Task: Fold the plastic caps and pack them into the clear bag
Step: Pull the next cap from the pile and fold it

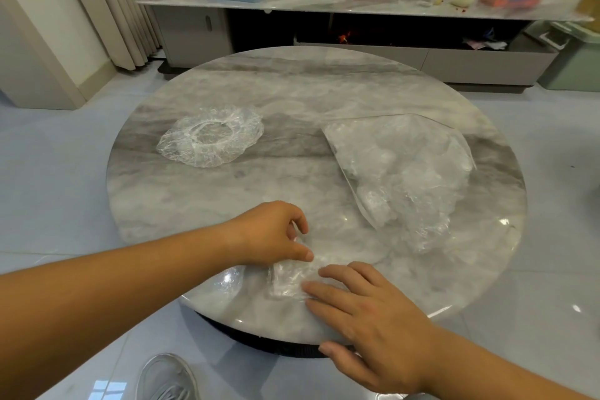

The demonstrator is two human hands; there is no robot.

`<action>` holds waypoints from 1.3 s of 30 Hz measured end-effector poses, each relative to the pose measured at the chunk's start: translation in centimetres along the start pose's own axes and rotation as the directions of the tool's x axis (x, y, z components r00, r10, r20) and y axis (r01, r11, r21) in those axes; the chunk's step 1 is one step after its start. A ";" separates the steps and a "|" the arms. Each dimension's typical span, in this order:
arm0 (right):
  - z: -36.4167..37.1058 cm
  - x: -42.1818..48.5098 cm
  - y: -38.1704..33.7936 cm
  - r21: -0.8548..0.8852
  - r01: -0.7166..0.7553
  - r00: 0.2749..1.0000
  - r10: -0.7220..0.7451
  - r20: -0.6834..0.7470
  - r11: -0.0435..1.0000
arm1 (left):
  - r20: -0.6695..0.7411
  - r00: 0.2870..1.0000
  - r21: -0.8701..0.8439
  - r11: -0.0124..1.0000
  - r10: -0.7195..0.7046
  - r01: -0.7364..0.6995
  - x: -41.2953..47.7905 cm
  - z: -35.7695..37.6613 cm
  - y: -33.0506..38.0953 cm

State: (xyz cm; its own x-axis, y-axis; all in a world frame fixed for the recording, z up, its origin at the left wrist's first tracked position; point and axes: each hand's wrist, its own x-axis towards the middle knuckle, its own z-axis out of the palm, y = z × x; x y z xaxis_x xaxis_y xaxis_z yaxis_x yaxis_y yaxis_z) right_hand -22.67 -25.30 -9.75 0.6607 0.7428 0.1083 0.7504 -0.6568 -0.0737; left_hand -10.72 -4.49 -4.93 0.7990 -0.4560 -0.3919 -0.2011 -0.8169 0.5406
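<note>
The left arm is stretched in from the left; the left hand [272,234] is held with fingers curled, thumb and forefinger pinched on the folded cap [289,282]. The right hand [367,312] is laid flat, fingers straight, pressed on that cap at the near edge of the table [292,84].

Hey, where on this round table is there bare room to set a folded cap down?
Bare marble runs across the far half of the table, behind the open cap and the clear bag, and in the strip between those two. The near edge is crowded: the left hand and right hand work the half-folded cap there.
</note>
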 end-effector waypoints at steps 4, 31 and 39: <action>0.0 -0.7 0.9 0.083 -0.032 0.999 0.032 0.002 0.996 | 0.096 0.987 -0.027 0.991 -0.129 0.132 0.1 0.3 -0.2; -2.7 3.3 0.4 0.739 -0.232 0.898 0.431 -0.087 0.633 | 0.483 0.871 -0.866 0.195 0.092 0.460 -4.3 -0.2 -0.5; -2.9 2.5 -0.5 0.384 -0.058 0.967 0.146 -0.206 0.922 | 0.466 0.884 -0.884 0.045 0.017 0.465 -3.7 -0.3 -0.5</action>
State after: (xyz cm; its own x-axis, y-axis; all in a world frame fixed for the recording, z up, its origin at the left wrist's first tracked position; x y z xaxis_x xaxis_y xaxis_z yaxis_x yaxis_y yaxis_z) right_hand -21.46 -23.45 -6.54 0.7457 0.5955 0.2987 0.6599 -0.5983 -0.4546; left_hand -13.42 -2.29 -3.54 0.4391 -0.5817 -0.6847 0.8636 0.0631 0.5002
